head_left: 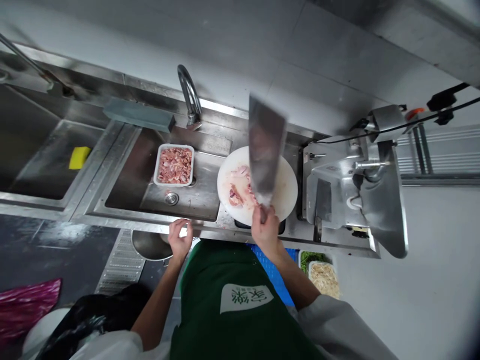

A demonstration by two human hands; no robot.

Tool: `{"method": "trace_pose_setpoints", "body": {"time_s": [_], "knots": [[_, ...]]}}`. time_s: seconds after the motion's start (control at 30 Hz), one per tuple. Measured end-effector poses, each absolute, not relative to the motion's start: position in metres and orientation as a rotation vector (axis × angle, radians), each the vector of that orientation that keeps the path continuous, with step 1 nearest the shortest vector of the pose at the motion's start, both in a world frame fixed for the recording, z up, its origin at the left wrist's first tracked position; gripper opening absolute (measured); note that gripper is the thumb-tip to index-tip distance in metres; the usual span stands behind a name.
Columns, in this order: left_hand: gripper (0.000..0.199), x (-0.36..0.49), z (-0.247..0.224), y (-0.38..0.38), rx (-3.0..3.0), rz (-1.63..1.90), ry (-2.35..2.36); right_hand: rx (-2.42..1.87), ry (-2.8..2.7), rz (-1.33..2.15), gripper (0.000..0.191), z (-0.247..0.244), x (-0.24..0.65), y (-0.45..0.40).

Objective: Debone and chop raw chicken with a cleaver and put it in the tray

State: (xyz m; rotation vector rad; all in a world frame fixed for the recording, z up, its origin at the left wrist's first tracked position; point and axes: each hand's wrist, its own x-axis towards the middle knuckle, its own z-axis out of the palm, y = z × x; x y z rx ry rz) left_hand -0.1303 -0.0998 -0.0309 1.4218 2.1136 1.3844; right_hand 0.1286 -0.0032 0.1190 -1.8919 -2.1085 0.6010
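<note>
My right hand (267, 232) is wrapped round the handle of a broad cleaver (265, 145), its blade raised and blurred over the round white cutting board (288, 185). Pieces of raw meat (235, 195) lie on the board, some partly hidden behind the blade. My left hand (180, 239) is at the sink's front edge, away from the board, its fingers loosely curved with a gap to the thumb and nothing visible in it. A white tub (155, 172) of chopped raw meat (174, 165) stands in the sink to the left.
A tap (189, 95) rises behind the sink (202, 200). A metal slicing machine (337, 190) stands right of the board. At far left, a yellow sponge (79, 157) lies in another sink. Below the counter are a metal bowl (152, 245) and tubs of vegetables (324, 277).
</note>
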Motion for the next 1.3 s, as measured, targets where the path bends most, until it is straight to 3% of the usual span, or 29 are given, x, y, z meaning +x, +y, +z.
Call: {"method": "trace_pose_setpoints", "body": {"time_s": [0.13,0.27,0.5,0.7,0.9,1.1,1.3], "knots": [[0.015,-0.133,-0.030,-0.087,1.409,1.391,2.089,-2.081,-2.285,0.953,0.039,0.067,0.124,-0.004],[0.017,-0.095,-0.027,-0.036,1.519,1.380,1.842,-1.938,-2.278,1.025,0.035,0.040,0.134,0.006],[0.021,-0.022,-0.036,0.022,1.736,1.185,1.602,-1.838,-2.252,1.081,0.039,0.060,0.162,-0.007],[0.021,-0.030,-0.041,0.022,1.736,1.126,1.573,-1.972,-2.271,1.129,0.039,0.068,0.165,-0.025],[0.022,-0.032,-0.041,0.025,1.762,1.130,1.559,-1.726,-2.235,1.081,0.037,0.058,0.136,0.023],[0.022,-0.029,-0.043,0.020,1.748,1.168,1.597,-1.995,-2.243,1.220,0.035,0.062,0.187,-0.040],[0.024,-0.035,-0.041,0.021,1.790,1.120,1.583,-1.730,-2.270,1.052,0.035,0.055,0.138,0.036]]}}
